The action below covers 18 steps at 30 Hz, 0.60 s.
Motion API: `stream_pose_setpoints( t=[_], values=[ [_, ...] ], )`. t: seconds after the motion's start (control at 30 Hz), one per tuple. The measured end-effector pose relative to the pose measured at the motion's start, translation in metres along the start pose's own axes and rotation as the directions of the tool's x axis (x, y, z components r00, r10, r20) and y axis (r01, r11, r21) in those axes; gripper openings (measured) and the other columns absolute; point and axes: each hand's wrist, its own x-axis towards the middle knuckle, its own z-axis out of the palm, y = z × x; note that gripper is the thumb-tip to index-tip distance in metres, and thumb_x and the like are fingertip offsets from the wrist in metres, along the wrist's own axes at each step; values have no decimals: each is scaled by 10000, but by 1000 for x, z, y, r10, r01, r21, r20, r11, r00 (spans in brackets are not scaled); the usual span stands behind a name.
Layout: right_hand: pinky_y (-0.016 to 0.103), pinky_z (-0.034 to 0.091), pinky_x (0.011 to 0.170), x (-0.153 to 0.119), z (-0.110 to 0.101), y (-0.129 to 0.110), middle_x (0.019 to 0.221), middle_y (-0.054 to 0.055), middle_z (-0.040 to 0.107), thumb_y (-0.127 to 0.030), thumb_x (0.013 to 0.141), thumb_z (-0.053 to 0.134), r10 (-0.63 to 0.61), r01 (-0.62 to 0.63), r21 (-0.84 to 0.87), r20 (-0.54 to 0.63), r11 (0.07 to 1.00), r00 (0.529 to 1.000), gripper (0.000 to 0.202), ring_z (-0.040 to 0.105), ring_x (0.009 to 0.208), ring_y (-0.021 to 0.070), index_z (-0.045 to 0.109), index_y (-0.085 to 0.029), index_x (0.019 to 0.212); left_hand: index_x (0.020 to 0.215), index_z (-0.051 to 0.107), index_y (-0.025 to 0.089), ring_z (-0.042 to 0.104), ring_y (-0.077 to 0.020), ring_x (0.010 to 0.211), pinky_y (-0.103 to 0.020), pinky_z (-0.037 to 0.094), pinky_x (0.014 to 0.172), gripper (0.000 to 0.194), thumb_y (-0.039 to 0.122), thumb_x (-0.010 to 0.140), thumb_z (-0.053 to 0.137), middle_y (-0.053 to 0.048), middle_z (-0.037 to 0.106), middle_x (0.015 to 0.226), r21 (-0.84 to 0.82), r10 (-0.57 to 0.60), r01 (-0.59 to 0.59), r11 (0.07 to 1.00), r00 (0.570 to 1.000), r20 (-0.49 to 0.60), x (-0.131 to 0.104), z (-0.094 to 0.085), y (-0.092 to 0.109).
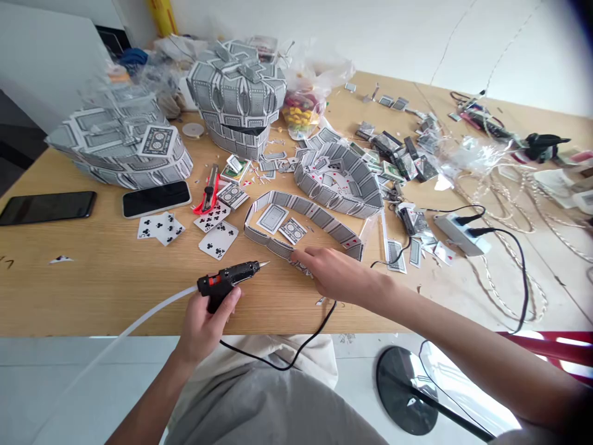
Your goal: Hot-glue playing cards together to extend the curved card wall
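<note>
In the head view, the glue gun [229, 277] is held above the near edge of the table [115, 278], its long axis running left to right, with the nozzle pointing right and slightly far, toward the card wall [319, 218]. A white glue stick [152, 318] trails from its back, left and near. The card wall stands on edge as a long loop, stretched left to right with its right end a little nearer. The left hand [204, 327] has its fingers wrapped around the gun's handle; whether one presses the trigger, I cannot tell. The right hand [331, 275] has its fingers together, pinching the wall's near side. Inside the loop lie two cards [272, 219], backs up. Just beyond, to the right, a card basket [324, 199] has card faces showing inside. Farther off, a clear bag [333, 68] holds yellow and red pieces [303, 115].
</note>
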Motion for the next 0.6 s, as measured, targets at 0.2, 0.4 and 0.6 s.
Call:
stream_pose_setpoints(
  t=[0.2,0.4,0.6],
  values=[
    [329,291,651,0,3,3,1020,97,698,105,798,462,-28,30,56,-30,998,999,607,631,819,181,579,-137,1343,891,741,145,583,-161,594,-268,484,559,431,567,957,688,-31,648,674,69,6,-7,998,1000,2,2,2,0],
    [324,314,666,-1,2,2,1051,94,702,107,818,462,-20,21,44,-17,999,1000,613,651,816,176,582,-148,1363,886,730,160,602,-167,605,-274,505,572,454,606,949,679,-41,684,718,125,28,-26,992,999,-16,3,4,4],
    [323,329,672,-1,0,-1,1071,98,711,112,803,480,-8,8,35,6,999,1000,631,683,848,191,581,-148,1369,882,718,174,590,-170,595,-275,490,562,455,621,946,664,-17,650,675,159,37,-33,987,999,-25,4,6,9]
  ],
)
